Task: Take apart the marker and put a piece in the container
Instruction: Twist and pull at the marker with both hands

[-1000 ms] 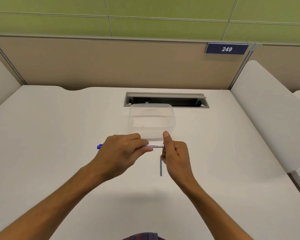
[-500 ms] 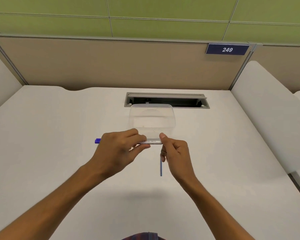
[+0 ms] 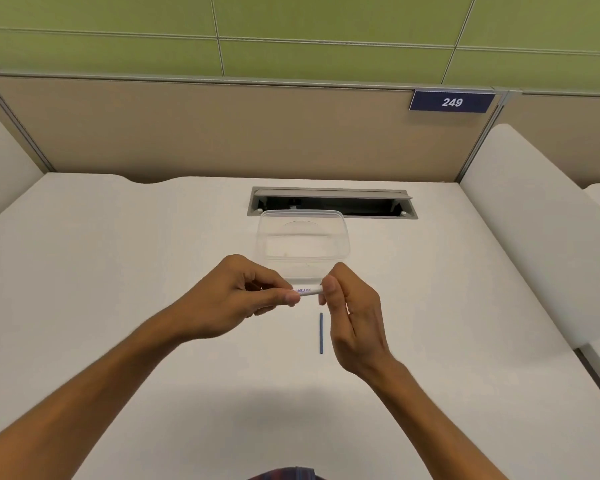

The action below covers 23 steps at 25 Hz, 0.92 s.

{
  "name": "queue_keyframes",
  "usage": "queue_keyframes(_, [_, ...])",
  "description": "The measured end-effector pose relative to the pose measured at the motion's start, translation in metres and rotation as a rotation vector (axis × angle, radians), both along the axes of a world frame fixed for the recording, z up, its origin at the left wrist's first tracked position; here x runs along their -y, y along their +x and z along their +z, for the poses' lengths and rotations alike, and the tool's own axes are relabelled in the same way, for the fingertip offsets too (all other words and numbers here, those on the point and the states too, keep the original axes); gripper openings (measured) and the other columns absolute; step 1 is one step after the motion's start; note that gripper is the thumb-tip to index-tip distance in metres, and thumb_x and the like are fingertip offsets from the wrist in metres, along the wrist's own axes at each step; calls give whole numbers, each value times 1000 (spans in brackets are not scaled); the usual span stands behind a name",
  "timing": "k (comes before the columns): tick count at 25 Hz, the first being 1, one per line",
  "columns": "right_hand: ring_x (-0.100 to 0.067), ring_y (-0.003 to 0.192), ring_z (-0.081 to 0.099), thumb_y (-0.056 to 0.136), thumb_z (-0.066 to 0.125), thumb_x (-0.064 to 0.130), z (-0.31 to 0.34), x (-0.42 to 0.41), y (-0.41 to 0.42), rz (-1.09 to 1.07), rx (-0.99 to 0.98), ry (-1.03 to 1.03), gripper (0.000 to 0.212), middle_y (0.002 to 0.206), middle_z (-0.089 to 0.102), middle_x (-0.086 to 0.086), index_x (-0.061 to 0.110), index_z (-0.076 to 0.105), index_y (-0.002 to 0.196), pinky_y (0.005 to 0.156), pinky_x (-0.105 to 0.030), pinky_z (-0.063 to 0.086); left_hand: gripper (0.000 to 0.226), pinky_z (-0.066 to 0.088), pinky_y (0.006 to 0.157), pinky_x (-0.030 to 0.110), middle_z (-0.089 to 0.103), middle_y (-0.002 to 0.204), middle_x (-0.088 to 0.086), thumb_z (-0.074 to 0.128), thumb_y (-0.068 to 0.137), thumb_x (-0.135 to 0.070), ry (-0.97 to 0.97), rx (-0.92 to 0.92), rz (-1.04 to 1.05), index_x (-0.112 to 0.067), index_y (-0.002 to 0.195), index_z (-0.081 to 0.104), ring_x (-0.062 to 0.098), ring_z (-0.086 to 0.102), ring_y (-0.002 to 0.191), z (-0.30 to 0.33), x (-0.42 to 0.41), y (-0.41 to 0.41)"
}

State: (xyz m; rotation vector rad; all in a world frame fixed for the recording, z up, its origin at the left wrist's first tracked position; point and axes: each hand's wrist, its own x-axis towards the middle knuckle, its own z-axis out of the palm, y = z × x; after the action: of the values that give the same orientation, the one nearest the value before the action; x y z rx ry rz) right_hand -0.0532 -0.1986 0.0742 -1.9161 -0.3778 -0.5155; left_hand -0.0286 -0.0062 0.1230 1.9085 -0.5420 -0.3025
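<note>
Just in front of the clear container (image 3: 303, 237), both hands pinch the white marker barrel (image 3: 307, 291); left hand (image 3: 236, 292) clamps the body, right hand (image 3: 352, 306) grips the end, probably for pulling it apart. Blue ink stick (image 3: 321, 333) lies on the desk (image 3: 118, 271) just below, so one piece looks already out.

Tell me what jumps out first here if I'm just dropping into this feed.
Two bare hands meet mid-desk, the left hand and right hand each pinching an end of a white marker. Just behind them sits an empty clear container. A thin blue stick lies on the desk beside the right hand.
</note>
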Motion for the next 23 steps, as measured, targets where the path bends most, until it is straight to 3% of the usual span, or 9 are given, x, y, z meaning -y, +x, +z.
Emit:
queue_keyframes(2, [-17,60,41,102,33,26,-1,2,1,9,16,-44,39,68,47,-5,3,49,75,55,-17,29,20,32,49,20,50,53,-5,67,82,-42,15,1,-5,-25,79,77,9,38,51,1,-1,-1])
queue_keyframes(7, [-9,55,42,99,41,44,-5,-2,2,21,-310,184,43,55,47,10,19,46,63,56,-24,37,19,44,45,34,62,65,-9,65,87,-35,444,755,152,-19,84,74,12,47,52,-6,2,-8])
queue_keyframes(10, [-12,52,41,102,45,36,-6,-3,3,43,-419,280,47,49,43,13,21,46,57,57,-36,39,20,46,40,36,63,66,-4,64,86,-34,531,849,138,-17,86,74,18,51,50,-6,2,-8])
queue_keyframes(13, [-14,54,43,104,43,32,-6,-2,3,45,-391,232,46,50,45,12,25,46,59,56,-33,37,22,44,44,35,64,65,-6,63,87,-37,493,765,127,-19,87,74,15,48,51,-5,2,-9])
queue_keyframes(17, [-9,53,38,104,38,32,-5,0,-1,-3,-179,58,45,57,45,8,11,48,65,51,-18,28,22,32,50,22,56,55,-10,65,87,-40,221,359,80,-21,84,76,10,41,50,-1,0,-3])
queue_keyframes(20, [-17,56,40,102,34,32,-3,2,0,3,-49,-49,43,62,46,1,4,47,72,51,-28,32,30,29,49,23,43,50,-5,61,88,-45,134,117,-38,-20,77,73,10,33,49,4,-4,1])
queue_keyframes(23, [-21,63,41,103,34,27,-3,5,3,41,17,-118,36,71,47,-2,5,49,78,55,-33,35,36,30,49,24,42,50,-2,57,90,-49,158,8,-103,-18,75,71,12,33,48,5,-7,2])
